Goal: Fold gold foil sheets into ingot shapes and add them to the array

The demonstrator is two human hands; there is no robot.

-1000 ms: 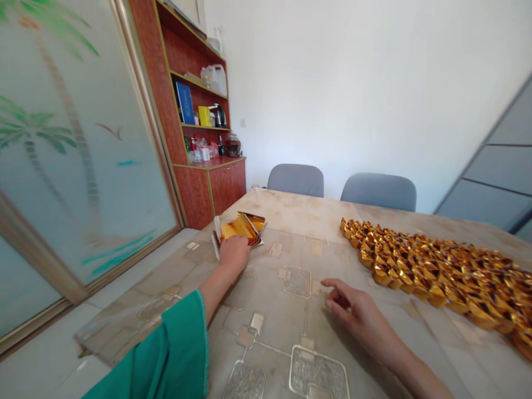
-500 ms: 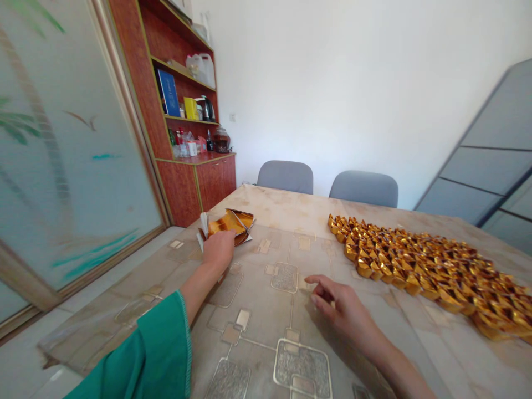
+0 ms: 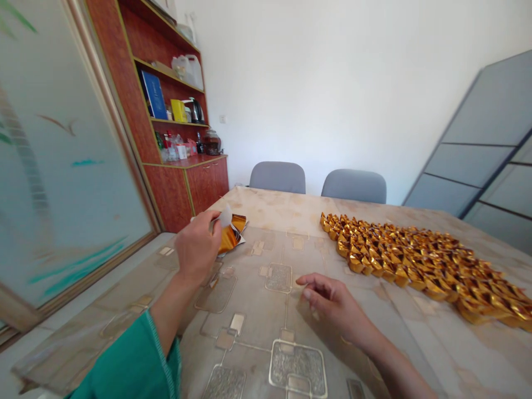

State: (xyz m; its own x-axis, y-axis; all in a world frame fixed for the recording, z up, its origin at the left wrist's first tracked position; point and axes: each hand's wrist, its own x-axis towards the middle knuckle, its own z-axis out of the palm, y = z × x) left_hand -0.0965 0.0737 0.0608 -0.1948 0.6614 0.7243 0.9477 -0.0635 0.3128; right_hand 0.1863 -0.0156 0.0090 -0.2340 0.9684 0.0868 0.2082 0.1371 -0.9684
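My left hand (image 3: 197, 244) is closed at the far left of the table, its fingers pinching a sheet of foil paper (image 3: 225, 215) whose white back shows. Against that hand lies a small loose pile of gold foil paper (image 3: 233, 235), partly hidden behind the fingers. My right hand (image 3: 328, 299) hovers over the middle of the tabletop with nothing in it, index finger and thumb a little apart. To its right, many folded gold foil ingots (image 3: 399, 255) stand packed together in rows.
A patterned cover lies over the table (image 3: 257, 310). Beyond the far edge stand two grey chairs (image 3: 277, 177) (image 3: 354, 185). A red-brown cabinet (image 3: 166, 188) with bottles and boxes is at the back left, beside a frosted sliding door (image 3: 78, 166). Grey panels (image 3: 469, 133) lean at the right.
My left hand has lifted and turned at the foil pile, and a white-backed sheet now shows at its fingers. My right hand has hardly moved. The view has shifted slightly right.
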